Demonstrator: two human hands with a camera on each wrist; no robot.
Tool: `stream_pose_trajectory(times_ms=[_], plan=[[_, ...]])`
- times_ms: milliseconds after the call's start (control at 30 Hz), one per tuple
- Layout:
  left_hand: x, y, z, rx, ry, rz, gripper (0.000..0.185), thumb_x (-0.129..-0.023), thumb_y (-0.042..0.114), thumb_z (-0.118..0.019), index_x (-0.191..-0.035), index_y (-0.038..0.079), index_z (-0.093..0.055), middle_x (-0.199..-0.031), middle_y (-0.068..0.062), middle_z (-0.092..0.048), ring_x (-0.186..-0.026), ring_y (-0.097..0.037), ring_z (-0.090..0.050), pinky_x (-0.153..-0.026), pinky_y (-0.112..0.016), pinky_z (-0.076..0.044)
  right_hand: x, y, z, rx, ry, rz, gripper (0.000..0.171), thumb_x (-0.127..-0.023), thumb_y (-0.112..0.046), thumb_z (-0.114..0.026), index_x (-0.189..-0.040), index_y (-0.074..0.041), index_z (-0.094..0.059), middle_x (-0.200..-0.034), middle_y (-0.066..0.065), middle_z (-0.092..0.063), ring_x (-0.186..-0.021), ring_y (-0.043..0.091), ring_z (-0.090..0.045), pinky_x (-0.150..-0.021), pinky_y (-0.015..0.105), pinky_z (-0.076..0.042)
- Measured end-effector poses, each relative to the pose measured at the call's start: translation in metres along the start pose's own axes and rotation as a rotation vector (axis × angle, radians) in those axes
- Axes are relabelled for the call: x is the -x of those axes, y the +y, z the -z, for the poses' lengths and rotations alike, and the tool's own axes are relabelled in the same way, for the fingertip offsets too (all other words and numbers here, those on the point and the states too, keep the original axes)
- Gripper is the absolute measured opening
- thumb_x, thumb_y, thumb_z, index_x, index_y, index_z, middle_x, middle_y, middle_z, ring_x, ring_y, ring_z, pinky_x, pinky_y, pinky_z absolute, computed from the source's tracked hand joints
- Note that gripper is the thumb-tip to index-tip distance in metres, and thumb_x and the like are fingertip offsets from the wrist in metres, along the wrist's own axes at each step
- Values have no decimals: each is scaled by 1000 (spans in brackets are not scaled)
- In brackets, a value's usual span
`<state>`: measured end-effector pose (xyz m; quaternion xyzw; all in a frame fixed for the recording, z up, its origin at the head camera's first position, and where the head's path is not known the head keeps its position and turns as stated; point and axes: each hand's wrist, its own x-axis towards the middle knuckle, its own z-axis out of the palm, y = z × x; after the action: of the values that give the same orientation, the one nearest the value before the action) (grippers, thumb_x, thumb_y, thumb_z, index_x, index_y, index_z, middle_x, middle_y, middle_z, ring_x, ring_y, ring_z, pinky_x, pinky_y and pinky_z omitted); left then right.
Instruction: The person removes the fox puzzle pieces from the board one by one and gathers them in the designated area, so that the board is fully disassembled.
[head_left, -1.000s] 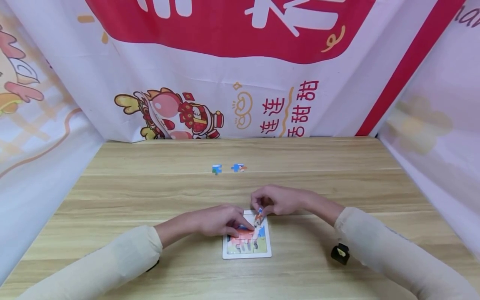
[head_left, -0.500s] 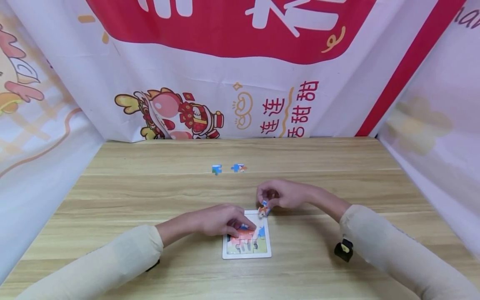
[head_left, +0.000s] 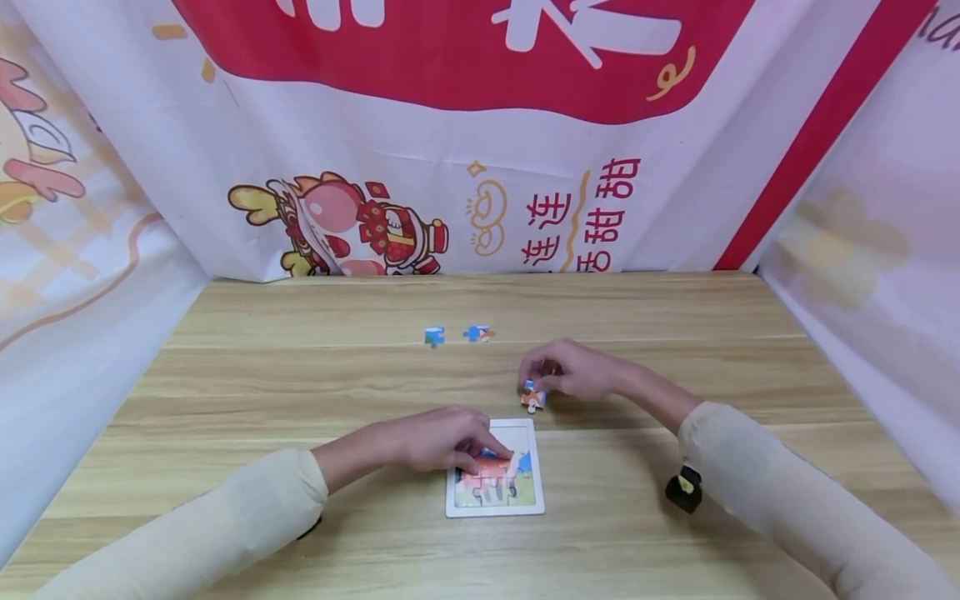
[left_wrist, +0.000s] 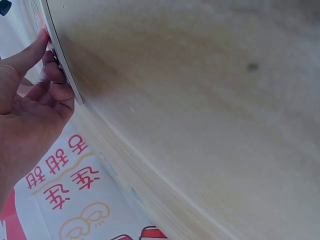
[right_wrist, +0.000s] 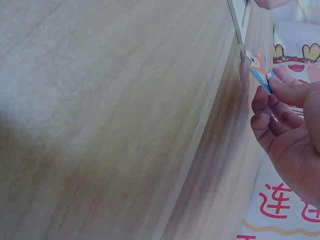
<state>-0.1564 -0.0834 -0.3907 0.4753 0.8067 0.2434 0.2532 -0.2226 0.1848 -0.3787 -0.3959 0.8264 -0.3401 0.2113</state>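
Observation:
A small white-framed puzzle board (head_left: 494,507) lies on the wooden table near the front centre, with several pieces seated in it. My left hand (head_left: 442,439) rests on the board's left part, fingertips on the pieces; the left wrist view shows the fingers (left_wrist: 52,75) against the board edge (left_wrist: 65,70). My right hand (head_left: 566,372) is behind the board, above the table, pinching a small orange-and-blue puzzle piece (head_left: 533,398) between thumb and fingers. The right wrist view shows that piece (right_wrist: 260,70) held at the fingertips, close to the table.
Two loose puzzle pieces lie further back on the table, a blue-green piece (head_left: 434,336) and a blue-orange piece (head_left: 477,334). Printed banners close the table at the back and both sides. A black wrist camera (head_left: 683,489) hangs under my right forearm.
My right hand has lifted the orange-and-blue piece off the board's top right corner and carried it back and slightly right. The left hand stayed on the board.

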Motion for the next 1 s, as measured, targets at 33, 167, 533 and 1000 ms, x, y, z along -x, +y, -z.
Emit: stream_pose_trajectory(times_ms=[33,167,533,1000], plan=[[0,0,0,2,0,0,39,-93,4,-75,-132,11,-72,-83,8,-55,-72,0,-46,-65,-18,-43,-1,1,0,8,17,-4,16,-97,4,-64,-107,-5,-73,-93,3,-69,-85,16,-60,-79,32,-54],[0,0,1,15,-7,9,39,-94,4,-74,-132,11,-71,-83,7,-54,-72,0,-46,-65,-18,-43,-6,3,2,28,88,-46,17,-98,3,-64,-111,-3,-73,-96,2,-70,-87,16,-62,-82,33,-55],[1,2,2,28,-14,23,39,-94,5,-74,-133,12,-71,-84,7,-55,-72,-1,-46,-66,-19,-42,-21,11,11,57,202,-95,11,-99,-2,-66,-107,-2,-75,-99,5,-74,-90,18,-67,-83,34,-56],[0,-1,0,52,-21,39,39,-95,5,-74,-133,12,-71,-84,8,-55,-73,-2,-47,-67,-18,-43,-43,28,21,25,288,-137,14,-98,2,-65,-108,2,-75,-101,11,-76,-89,23,-67,-82,33,-55]])
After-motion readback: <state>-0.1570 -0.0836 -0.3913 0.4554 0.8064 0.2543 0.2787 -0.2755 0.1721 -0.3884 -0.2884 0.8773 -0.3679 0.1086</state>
